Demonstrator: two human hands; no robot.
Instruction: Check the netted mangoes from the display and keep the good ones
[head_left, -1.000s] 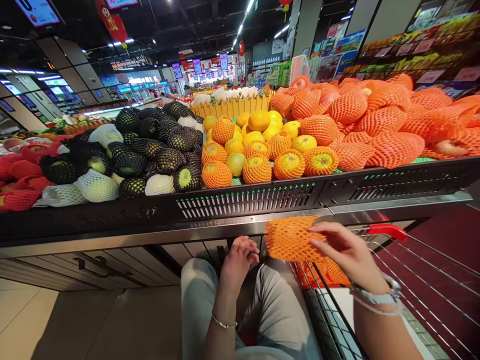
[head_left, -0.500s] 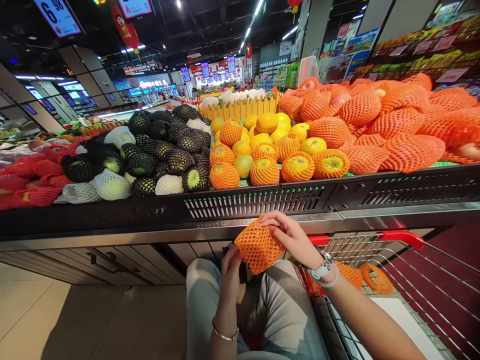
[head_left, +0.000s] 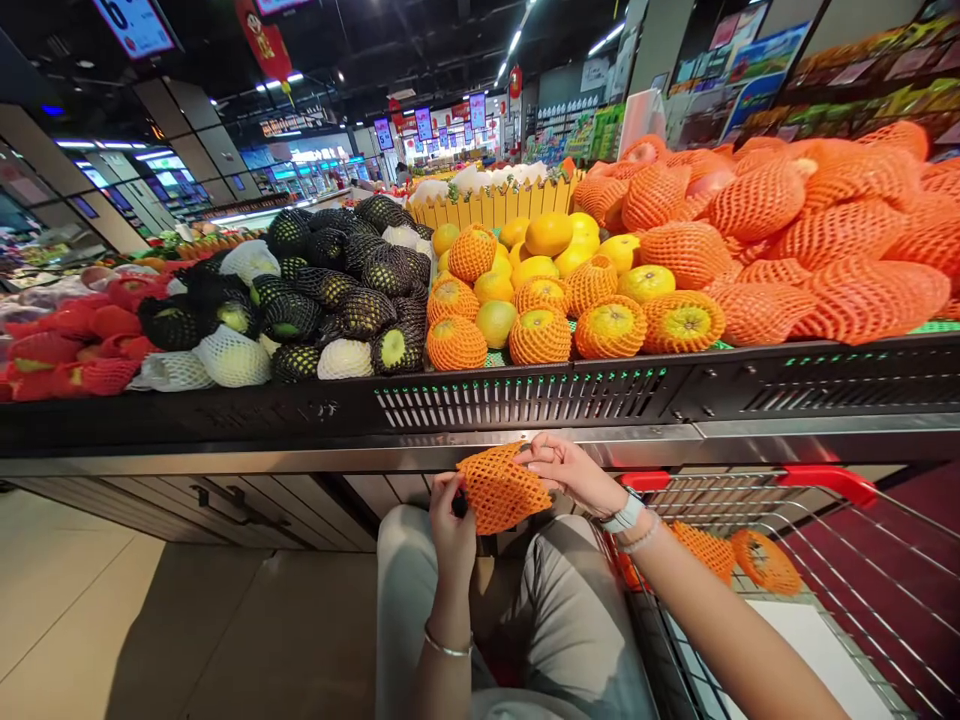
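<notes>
An orange foam fruit net [head_left: 501,490] is stretched between my hands, just in front of the stand's metal edge and above my knees. It looks flat, and no fruit shows inside. My left hand [head_left: 453,515] pinches its left edge between thumb and fingers. On the other side, my right hand [head_left: 566,474] grips the upper right edge with its fingertips. Behind the net, oranges [head_left: 540,335] sit in the display, several wrapped in the same kind of orange netting and others bare.
A shopping cart [head_left: 832,487] stands at my right, with orange netted pieces [head_left: 765,562] inside. Dark netted fruit [head_left: 326,285] lies left of the oranges, and large fruit in pinkish-orange nets [head_left: 832,235] is heaped to the right. The black display rim [head_left: 517,398] runs across in front.
The net has shifted slightly left and lies flatter and wider between my hands. My left hand has moved left and up a little. The camera view has turned slightly.
</notes>
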